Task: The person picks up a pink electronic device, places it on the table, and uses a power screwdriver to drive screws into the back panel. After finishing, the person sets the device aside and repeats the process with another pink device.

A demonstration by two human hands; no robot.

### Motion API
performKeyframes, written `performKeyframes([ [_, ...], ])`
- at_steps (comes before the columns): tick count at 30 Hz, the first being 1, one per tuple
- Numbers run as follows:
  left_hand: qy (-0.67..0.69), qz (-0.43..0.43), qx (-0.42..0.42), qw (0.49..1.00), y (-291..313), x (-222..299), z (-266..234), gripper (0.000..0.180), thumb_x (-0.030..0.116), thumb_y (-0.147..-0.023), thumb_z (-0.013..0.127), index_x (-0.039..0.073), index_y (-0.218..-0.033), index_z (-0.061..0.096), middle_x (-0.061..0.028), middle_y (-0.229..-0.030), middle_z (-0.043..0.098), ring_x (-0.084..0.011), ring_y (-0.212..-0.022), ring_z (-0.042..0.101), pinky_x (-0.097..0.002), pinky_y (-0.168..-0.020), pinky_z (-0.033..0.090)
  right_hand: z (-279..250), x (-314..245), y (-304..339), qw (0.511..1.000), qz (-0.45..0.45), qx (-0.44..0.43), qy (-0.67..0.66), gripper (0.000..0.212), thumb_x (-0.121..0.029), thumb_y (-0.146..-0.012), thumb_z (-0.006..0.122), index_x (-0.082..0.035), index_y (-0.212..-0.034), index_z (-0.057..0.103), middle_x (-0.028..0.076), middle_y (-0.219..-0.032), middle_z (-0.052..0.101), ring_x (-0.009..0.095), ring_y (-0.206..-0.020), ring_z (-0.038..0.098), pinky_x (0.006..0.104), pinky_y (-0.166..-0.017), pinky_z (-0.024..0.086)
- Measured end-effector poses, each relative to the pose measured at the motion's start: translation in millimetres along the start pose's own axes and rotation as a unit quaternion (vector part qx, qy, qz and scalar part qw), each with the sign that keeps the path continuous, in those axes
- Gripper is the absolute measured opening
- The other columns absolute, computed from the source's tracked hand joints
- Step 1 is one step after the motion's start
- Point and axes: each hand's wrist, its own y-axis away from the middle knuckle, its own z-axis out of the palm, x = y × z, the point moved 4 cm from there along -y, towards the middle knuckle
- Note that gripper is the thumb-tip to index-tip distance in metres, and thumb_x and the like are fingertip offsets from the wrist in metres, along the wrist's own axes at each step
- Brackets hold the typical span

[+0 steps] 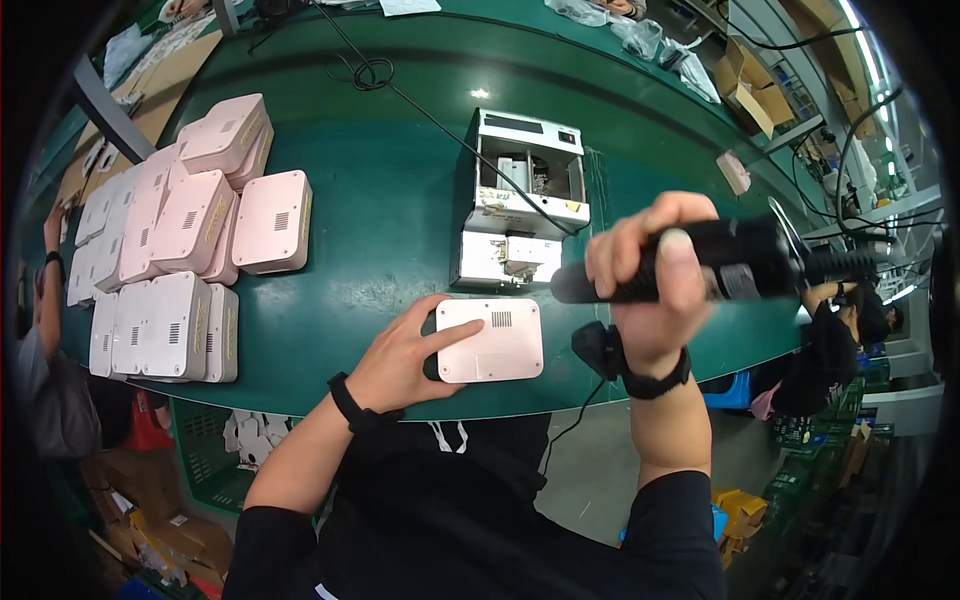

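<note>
My green table (pixel 380 230) carries stacked pink and white boxes (pixel 190 225) at my left, and a white machine (pixel 525 210) stands farther in.

My right hand (pixel 650 270) is closed around a black handheld tool (pixel 740 265), raised to the right of the pale box (pixel 505 350), its blunt grey end pointing left; the hand is slightly blurred. That box lies flat near the table's close edge, just before the machine. My left hand (pixel 405 352) grips its left end, index finger extended across the top toward the small slotted vent (pixel 501 320).
</note>
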Motion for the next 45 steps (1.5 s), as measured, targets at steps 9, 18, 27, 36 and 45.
performKeyframes([
  [9, -0.019, 0.026, 0.008, 0.999, -5.1, -2.7, 4.6, 0.073, 0.021, -0.066, 0.082, 0.029, -0.134, 0.059, -0.0163, -0.135, 0.047, -0.0369, -0.123, 0.049, -0.0471, -0.109, 0.04, -2.4, 30.8, -19.7, 0.998, 0.017, 0.042, 0.042, 0.017, -0.02, -0.093, 0.054, -0.004, -0.095, 0.049, 0.008, -0.06, 0.049, 0.017, -0.043, 0.044, 0.0347, -0.048, 0.043],
  [18, -0.021, 0.024, 0.005, 0.999, -7.0, -7.3, 1.3, 0.071, 0.022, -0.065, 0.082, 0.027, -0.133, 0.06, -0.0161, -0.135, 0.048, -0.0359, -0.124, 0.05, -0.0436, -0.103, 0.044, 8.6, 12.9, 20.2, 0.996, 0.09, 0.004, -0.023, 0.021, -0.024, -0.095, 0.053, -0.004, -0.096, 0.049, 0.008, -0.061, 0.049, 0.017, -0.046, 0.047, 0.0345, -0.05, 0.044],
  [27, -0.028, 0.031, 0.02, 0.999, -5.5, -7.2, 5.7, 0.072, 0.023, -0.065, 0.082, 0.029, -0.133, 0.06, -0.0164, -0.135, 0.047, -0.0364, -0.125, 0.049, -0.0443, -0.104, 0.044, 6.7, 30.9, -25.4, 0.996, 0.017, 0.04, 0.08, 0.02, -0.025, -0.095, 0.053, -0.005, -0.096, 0.05, 0.007, -0.061, 0.048, 0.017, -0.046, 0.046, 0.0347, -0.05, 0.044],
  [36, -0.031, 0.022, 0.017, 0.999, -3.7, -9.5, 3.8, 0.074, 0.021, -0.064, 0.083, 0.029, -0.133, 0.059, -0.0149, -0.135, 0.047, -0.0353, -0.125, 0.049, -0.0435, -0.105, 0.043, 12.9, 9.4, 31.7, 0.986, 0.16, -0.001, -0.049, 0.027, -0.029, -0.094, 0.056, -0.004, -0.099, 0.045, 0.007, -0.062, 0.049, 0.016, -0.047, 0.048, 0.0333, -0.051, 0.044],
  [45, -0.029, 0.025, 0.021, 0.999, -4.7, -11.2, 6.8, 0.075, 0.02, -0.064, 0.084, 0.03, -0.133, 0.059, -0.014, -0.134, 0.048, -0.0341, -0.125, 0.048, -0.0427, -0.105, 0.043, 34.6, 1.9, 59.8, 0.984, 0.14, -0.106, 0.006, 0.039, -0.037, -0.09, 0.063, -0.006, -0.1, 0.043, 0.006, -0.063, 0.049, 0.016, -0.05, 0.049, 0.0325, -0.053, 0.044],
])
